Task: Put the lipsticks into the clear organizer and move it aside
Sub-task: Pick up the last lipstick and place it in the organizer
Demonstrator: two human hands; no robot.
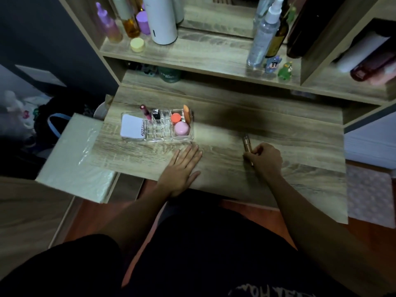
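The clear organizer (157, 137) stands on the wooden desk (278, 133), left of centre. In its slots are a dark red lipstick (145, 112) and a black-and-silver lipstick (156, 114), both upright. It also holds a white card, an orange jar, a pink jar and an orange sponge. A gold lipstick (246, 142) lies on the desk to the right. My right hand (265, 159) curls its fingers around the lower part of that tube. My left hand (182, 166) rests flat on the desk, fingers apart, just below the organizer's right end.
A shelf (192, 54) behind the desk carries bottles, a white flask, a spray bottle and small figurines. A plastic-wrapped box (72, 159) juts out past the desk's left edge. Stacked items fill the right cubby.
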